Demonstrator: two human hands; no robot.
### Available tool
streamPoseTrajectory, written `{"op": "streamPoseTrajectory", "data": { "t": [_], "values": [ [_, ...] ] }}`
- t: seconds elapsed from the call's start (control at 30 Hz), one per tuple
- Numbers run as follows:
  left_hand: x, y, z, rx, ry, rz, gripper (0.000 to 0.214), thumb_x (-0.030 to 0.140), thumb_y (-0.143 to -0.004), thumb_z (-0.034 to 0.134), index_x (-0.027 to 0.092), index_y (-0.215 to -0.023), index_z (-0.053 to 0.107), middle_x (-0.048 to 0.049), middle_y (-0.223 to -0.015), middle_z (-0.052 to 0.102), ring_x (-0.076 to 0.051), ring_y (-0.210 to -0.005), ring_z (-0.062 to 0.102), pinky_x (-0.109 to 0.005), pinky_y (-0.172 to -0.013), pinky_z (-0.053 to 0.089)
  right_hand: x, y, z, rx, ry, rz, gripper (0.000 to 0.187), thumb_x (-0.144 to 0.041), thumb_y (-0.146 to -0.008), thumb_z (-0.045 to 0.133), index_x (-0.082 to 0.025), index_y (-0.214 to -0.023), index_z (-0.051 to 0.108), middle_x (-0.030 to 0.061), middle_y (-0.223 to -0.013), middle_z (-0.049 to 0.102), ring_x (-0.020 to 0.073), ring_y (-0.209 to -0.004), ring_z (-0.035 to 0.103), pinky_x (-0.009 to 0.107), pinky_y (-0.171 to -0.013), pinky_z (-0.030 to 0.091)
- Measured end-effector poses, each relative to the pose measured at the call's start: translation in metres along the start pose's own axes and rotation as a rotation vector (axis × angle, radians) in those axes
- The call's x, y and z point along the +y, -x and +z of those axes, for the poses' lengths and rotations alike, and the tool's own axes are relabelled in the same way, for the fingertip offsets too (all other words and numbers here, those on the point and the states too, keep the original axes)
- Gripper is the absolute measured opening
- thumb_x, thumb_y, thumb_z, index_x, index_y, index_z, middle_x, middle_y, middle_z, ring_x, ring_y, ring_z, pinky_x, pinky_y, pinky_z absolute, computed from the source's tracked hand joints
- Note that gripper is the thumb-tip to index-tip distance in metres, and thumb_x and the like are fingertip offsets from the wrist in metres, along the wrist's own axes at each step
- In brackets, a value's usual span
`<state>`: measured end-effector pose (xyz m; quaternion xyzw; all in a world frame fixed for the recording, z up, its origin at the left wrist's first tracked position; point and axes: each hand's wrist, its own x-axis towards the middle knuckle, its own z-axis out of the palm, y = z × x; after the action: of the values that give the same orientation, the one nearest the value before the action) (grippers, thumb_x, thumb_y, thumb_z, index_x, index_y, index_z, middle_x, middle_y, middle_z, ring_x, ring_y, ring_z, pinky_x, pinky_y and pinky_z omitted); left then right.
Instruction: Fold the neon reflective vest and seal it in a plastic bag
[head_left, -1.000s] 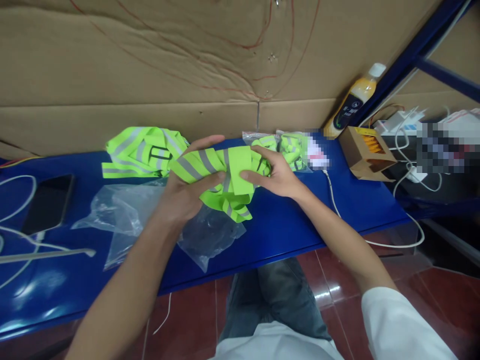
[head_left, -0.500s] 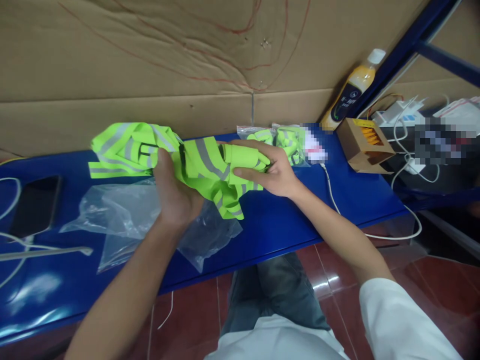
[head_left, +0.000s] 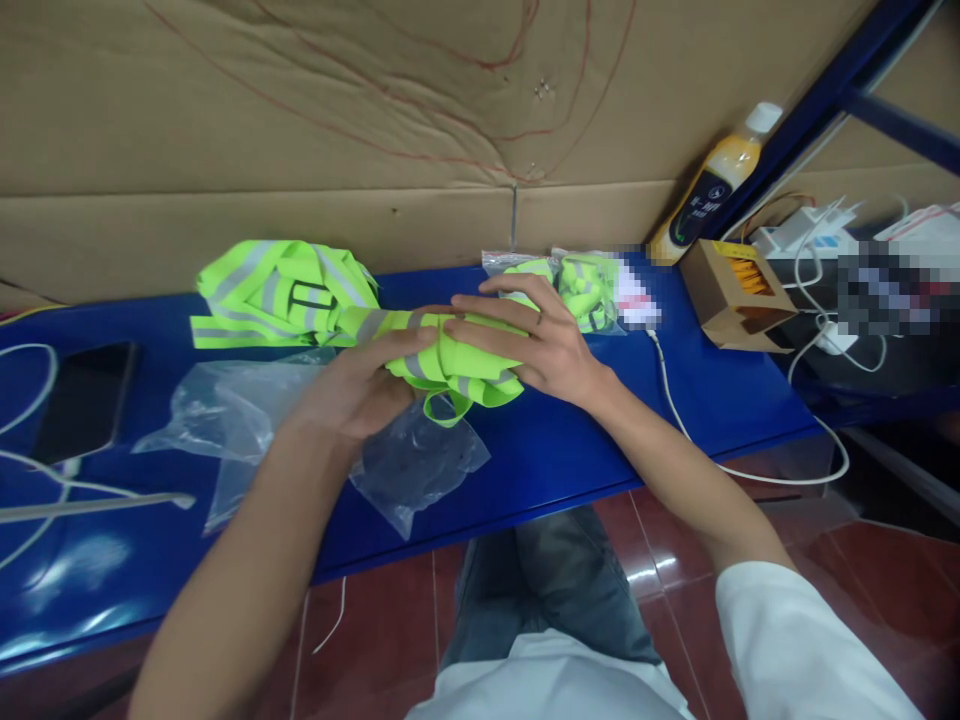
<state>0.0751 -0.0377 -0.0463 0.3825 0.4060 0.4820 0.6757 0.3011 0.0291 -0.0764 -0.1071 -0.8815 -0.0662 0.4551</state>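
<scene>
Gripping a rolled hi-vis vest (head_left: 450, 355) just above the blue counter (head_left: 637, 420), the left hand (head_left: 352, 390) clasps one end while the right hand (head_left: 540, 345) presses over the other. A strap loop dangling beneath could probably snag the clear bag (head_left: 416, 465) and loosen the roll.

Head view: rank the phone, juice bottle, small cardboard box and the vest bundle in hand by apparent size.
1. vest bundle
2-3. phone and small cardboard box, too alike to rank
4. juice bottle, though farther away
</scene>
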Motion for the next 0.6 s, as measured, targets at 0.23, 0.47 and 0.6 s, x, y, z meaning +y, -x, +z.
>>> {"op": "streamPoseTrajectory", "data": {
  "t": [0.23, 0.47, 0.6],
  "values": [
    [-0.002, -0.004, -0.002, 0.055, -0.054, 0.134, 0.059, 0.025, -0.06, 0.101, 0.028, -0.116, 0.082, -0.0051, -0.106, 0.082, -0.027, -0.093, 0.077, -0.032, -0.07, 0.061, -0.001, -0.006, -0.013, -0.142, -0.259, 0.078, 0.062, -0.024, -0.095, 0.057, -0.027, -0.156, 0.059, 0.0103, -0.156, 0.065, 0.0319, -0.145, 0.059, 0.062, -0.122, 0.046],
    [-0.001, 0.003, -0.004, -0.012, -0.365, 0.397, 0.068, 0.03, -0.072, 0.099, 0.03, -0.136, 0.076, -0.0007, -0.125, 0.075, -0.027, -0.111, 0.064, -0.034, -0.09, 0.053, 0.011, -0.01, -0.021, -0.097, -0.503, 0.469, 0.06, -0.047, -0.089, 0.084, -0.021, -0.141, 0.068, 0.0118, -0.143, 0.073, 0.0283, -0.133, 0.068, 0.05, -0.12, 0.052],
    [-0.001, 0.011, 0.003, -0.052, -0.582, 0.485, 0.072, 0.036, -0.079, 0.098, 0.028, -0.146, 0.072, -0.0023, -0.144, 0.069, -0.035, -0.133, 0.057, -0.038, -0.115, 0.044, 0.019, -0.006, -0.023, -0.229, -0.814, 0.658, 0.063, -0.048, -0.077, 0.094, -0.014, -0.127, 0.074, 0.0073, -0.117, 0.079, 0.023, -0.105, 0.074, 0.039, -0.096, 0.062]
  ]
}}
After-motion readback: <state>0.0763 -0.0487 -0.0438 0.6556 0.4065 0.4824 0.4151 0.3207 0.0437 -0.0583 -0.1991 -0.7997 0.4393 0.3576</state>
